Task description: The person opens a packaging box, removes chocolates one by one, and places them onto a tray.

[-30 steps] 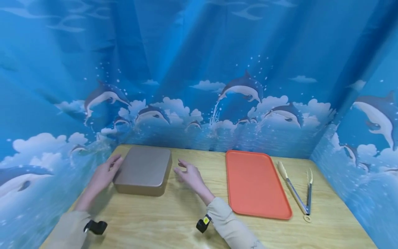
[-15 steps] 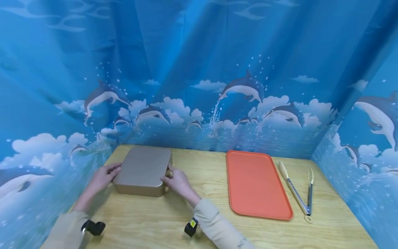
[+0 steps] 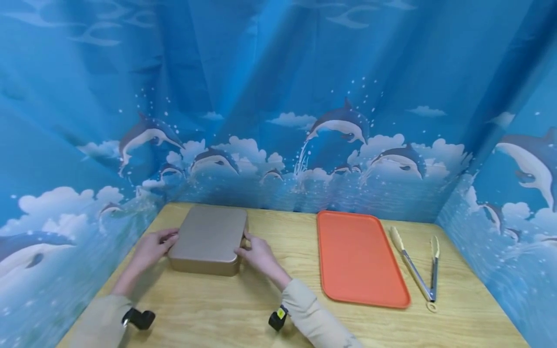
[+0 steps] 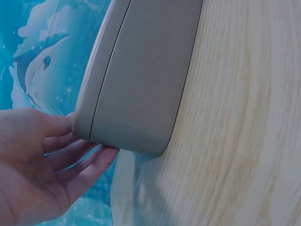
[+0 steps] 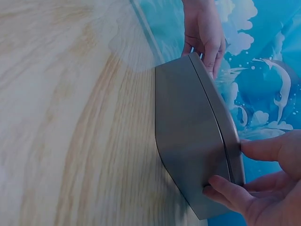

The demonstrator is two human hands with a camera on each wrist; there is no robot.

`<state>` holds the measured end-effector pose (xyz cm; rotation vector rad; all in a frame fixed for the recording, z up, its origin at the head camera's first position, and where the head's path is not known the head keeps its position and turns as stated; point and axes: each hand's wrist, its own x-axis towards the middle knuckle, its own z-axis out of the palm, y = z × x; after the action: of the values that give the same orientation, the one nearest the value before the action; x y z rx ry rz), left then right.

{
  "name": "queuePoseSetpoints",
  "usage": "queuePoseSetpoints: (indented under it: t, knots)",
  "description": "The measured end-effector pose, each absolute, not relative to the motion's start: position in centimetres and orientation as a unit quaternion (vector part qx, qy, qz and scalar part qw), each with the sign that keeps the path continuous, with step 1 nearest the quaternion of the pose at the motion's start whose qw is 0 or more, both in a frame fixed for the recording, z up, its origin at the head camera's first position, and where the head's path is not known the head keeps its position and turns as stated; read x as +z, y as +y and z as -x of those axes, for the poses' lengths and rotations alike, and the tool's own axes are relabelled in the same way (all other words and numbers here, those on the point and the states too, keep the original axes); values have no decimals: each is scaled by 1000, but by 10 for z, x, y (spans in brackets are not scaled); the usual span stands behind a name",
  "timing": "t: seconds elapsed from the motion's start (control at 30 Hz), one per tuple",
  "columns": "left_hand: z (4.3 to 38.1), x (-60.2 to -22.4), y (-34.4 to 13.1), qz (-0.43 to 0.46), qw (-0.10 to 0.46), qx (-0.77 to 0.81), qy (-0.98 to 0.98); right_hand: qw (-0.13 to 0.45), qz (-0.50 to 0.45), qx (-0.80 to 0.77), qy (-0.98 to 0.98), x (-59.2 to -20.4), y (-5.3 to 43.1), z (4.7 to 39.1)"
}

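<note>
A brownish-grey lidded box (image 3: pixel 212 234) with rounded corners sits on the left part of the table. A thin seam below its top edge, plain in the left wrist view, marks off the lid (image 4: pixel 101 70). My left hand (image 3: pixel 152 249) grips the box's left side, thumb at the lid's edge and fingers against the side wall (image 4: pixel 141 89). On the opposite side my right hand (image 3: pixel 259 253) holds it, thumb at the lid's edge and fingertips (image 5: pixel 217 181) on the side. The box's contents are hidden under the lid.
An orange-red tray (image 3: pixel 361 258) lies flat to the right of the box. Beyond it, metal tongs (image 3: pixel 415 273) with cream tips lie spread apart. Blue dolphin-print curtains (image 3: pixel 278 121) border the wooden table (image 3: pixel 209 309) at the back and sides.
My right hand has come left onto the box's right side, and my left hand has closed in on its left. Since half a second ago the box and both hands have shifted slightly right.
</note>
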<state>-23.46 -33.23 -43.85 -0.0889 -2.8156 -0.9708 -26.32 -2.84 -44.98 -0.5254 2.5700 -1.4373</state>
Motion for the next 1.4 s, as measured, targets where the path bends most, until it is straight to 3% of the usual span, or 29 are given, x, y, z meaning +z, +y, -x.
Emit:
queuePoseSetpoints:
  t: [0.47, 1.4]
  knots:
    - [237, -444, -309, 23, 22, -411, -911, 74, 185, -488, 850, -452, -3, 260]
    - [245, -450, -240, 44, 8, -477, -878, 59, 154, -501, 850, -455, 76, 245]
